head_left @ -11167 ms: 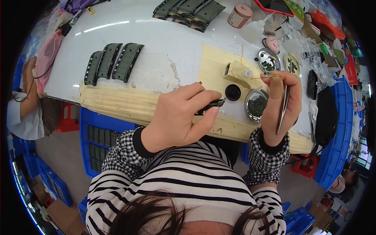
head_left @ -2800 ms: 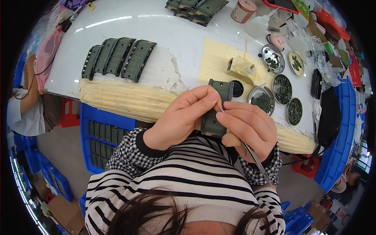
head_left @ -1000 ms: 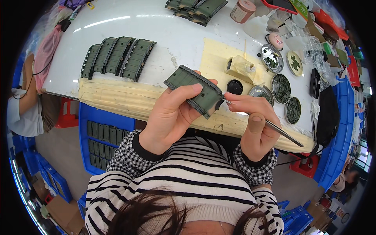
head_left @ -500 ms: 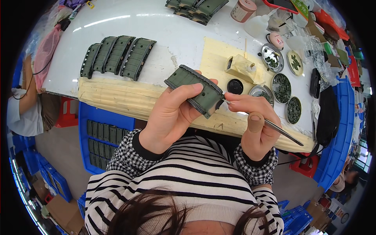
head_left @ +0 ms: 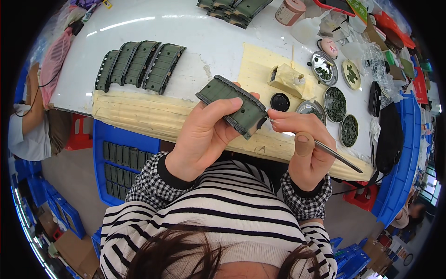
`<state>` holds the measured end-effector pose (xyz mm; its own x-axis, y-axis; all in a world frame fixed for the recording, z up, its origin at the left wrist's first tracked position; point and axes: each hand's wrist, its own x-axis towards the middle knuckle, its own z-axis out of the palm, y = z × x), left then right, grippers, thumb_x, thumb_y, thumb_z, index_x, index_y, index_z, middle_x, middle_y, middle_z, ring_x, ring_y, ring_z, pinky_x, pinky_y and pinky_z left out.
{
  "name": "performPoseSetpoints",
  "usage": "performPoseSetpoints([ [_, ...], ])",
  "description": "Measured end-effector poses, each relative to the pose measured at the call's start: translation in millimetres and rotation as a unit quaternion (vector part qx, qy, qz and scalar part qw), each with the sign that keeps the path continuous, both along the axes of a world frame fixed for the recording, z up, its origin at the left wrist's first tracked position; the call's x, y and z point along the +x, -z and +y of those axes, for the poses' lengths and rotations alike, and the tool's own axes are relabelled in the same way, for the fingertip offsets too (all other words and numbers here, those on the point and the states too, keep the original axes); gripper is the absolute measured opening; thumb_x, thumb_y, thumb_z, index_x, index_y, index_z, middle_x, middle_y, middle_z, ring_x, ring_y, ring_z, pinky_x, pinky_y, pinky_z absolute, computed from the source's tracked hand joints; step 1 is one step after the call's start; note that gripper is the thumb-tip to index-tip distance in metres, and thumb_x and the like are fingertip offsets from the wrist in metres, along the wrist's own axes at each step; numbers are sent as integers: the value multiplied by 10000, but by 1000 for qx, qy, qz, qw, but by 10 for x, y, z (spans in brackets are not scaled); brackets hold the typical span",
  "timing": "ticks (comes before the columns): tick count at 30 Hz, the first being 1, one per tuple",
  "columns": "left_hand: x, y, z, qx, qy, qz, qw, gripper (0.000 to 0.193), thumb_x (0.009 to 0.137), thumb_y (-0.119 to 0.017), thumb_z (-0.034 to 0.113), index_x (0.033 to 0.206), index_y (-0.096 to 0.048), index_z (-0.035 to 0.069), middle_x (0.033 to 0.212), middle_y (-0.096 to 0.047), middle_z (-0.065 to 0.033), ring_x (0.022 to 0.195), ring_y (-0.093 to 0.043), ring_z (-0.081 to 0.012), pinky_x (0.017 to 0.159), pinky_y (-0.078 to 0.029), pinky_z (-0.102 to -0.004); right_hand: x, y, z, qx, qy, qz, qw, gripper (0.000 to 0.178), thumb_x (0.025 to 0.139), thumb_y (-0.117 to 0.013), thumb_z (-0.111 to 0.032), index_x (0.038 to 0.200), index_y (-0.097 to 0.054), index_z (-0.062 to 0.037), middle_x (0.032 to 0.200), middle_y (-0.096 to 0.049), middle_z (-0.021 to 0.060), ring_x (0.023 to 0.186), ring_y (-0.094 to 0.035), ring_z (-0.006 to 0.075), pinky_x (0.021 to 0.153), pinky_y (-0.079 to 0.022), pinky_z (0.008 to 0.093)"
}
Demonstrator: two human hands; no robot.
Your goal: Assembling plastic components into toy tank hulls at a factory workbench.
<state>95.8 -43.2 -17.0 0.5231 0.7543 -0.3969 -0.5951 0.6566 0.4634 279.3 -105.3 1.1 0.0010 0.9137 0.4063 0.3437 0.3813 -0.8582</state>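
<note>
Gripping one panel (head_left: 251, 115) in the left hand (head_left: 197, 142) at the centre of the frame, holding it tilted down to the right with the thumb on its face and the other fingers mostly hidden beneath. Pinching one slim tool (head_left: 341, 160) in the closed right hand (head_left: 310, 142), right of centre, pointing its tip at the panel's right end and leaving contact there hard to tell. Counting four loose panels (head_left: 166, 67) lying in a row at upper left. Seeing a stack (head_left: 248, 10) cut off by the top edge, so losing its full count. Counting five dishes (head_left: 318, 57) at right, four metal and one cream, including one partly covered by the right hand. Failing to count the tiny green bits inside. Counting one black disc (head_left: 280, 102), one taped block (head_left: 282, 80) and one pink can (head_left: 290, 13) around upper right. Spotting one blue tray (head_left: 99, 156) at lower left, partly hidden by the left sleeve (head_left: 155, 183)
</note>
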Motion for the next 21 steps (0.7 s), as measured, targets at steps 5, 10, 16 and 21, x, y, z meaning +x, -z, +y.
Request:
performPoseSetpoints([
  [5,4,-13,-10,26,-5,28,999,350,914,-542,74,1251,-462,23,1216,-577,-208,1065,-622,-250,903,-532,-364,7,-37,9,-14,-4,-14,1000,149,919,-562,-51,972,-677,27,977,-697,175,865,-670,242,773,-518,307],
  [10,5,-32,-4,36,-3,42,998,362,909,-552,77,1253,-454,22,1220,-572,-211,1061,-623,-248,906,-532,-365,5,-59,20,-22,-1,-7,1000,147,921,-573,-64,964,-681,25,962,-699,168,837,-668,226,749,-518,295],
  [16,12,-29,-4,27,-4,44,999,359,907,-554,78,1248,-457,22,1214,-575,-211,1060,-623,-247,903,-533,-363,14,-59,22,-21,-2,-16,1000,150,926,-573,-74,965,-684,19,960,-702,155,805,-659,214,730,-512,288],
  [21,12,-30,-8,30,-3,46,998,362,908,-553,79,1251,-454,22,1212,-577,-206,1057,-623,-243,898,-533,-360,15,-82,20,-25,-4,-30,999,133,913,-580,-51,961,-680,23,960,-701,163,826,-666,224,743,-518,294],
])
